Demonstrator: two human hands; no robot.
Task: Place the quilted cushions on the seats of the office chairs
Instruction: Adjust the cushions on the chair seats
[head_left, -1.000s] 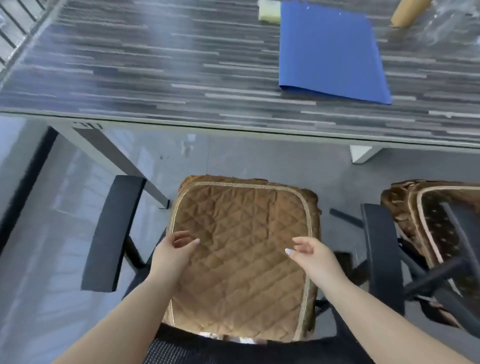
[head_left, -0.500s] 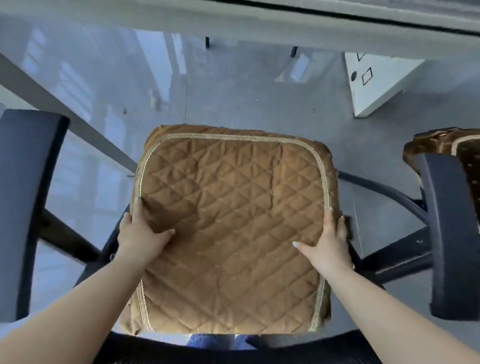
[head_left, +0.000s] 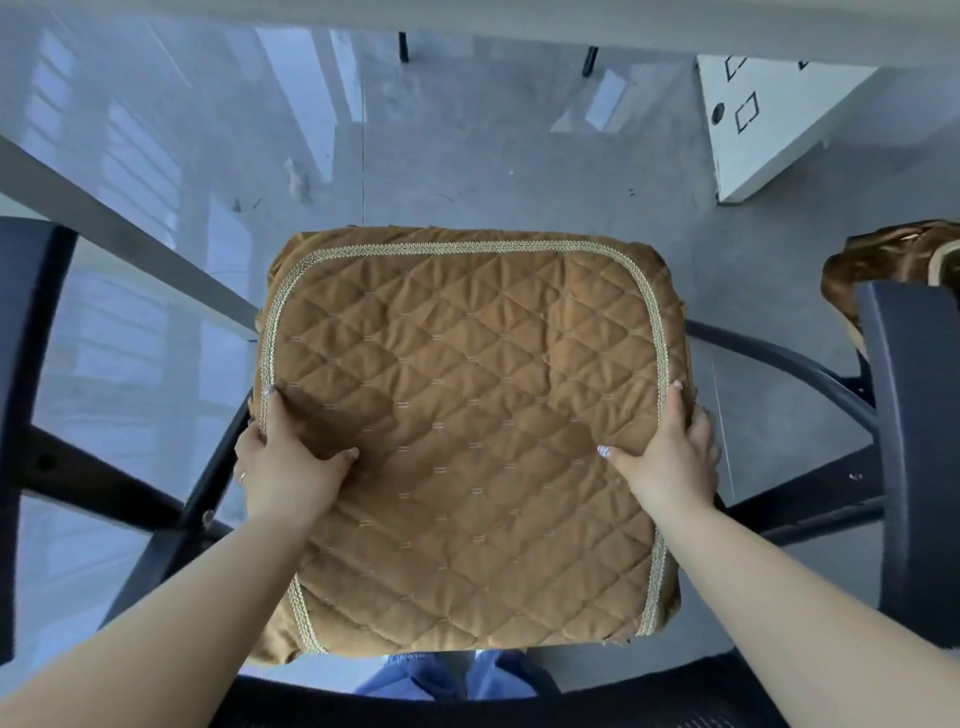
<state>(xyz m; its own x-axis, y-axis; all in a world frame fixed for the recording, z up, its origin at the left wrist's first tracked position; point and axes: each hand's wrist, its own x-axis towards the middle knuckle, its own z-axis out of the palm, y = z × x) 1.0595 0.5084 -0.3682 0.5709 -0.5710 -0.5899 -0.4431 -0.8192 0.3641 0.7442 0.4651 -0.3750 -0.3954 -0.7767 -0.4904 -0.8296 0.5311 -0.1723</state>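
A tan quilted cushion (head_left: 467, 415) with pale braided trim lies over the seat of a black office chair, covering the seat fully. My left hand (head_left: 288, 462) grips the cushion's left edge, thumb on top and fingers wrapped over the side. My right hand (head_left: 670, 457) grips its right edge the same way. The chair's left armrest (head_left: 21, 415) and right armrest (head_left: 914, 441) flank the cushion. A second brown cushion (head_left: 883, 265) shows at the far right, partly hidden behind the right armrest.
The table's pale underside edge (head_left: 467, 21) runs across the top, with a slanted grey table leg (head_left: 119, 228) at left. A white box-like support (head_left: 769, 119) stands on the grey floor at upper right. The chair's mesh backrest rim (head_left: 467, 712) crosses the bottom.
The view has tipped down from the tabletop onto the chair. Both hands went from hovering over the cushion to gripping its left and right edges; since half a second ago little has moved.
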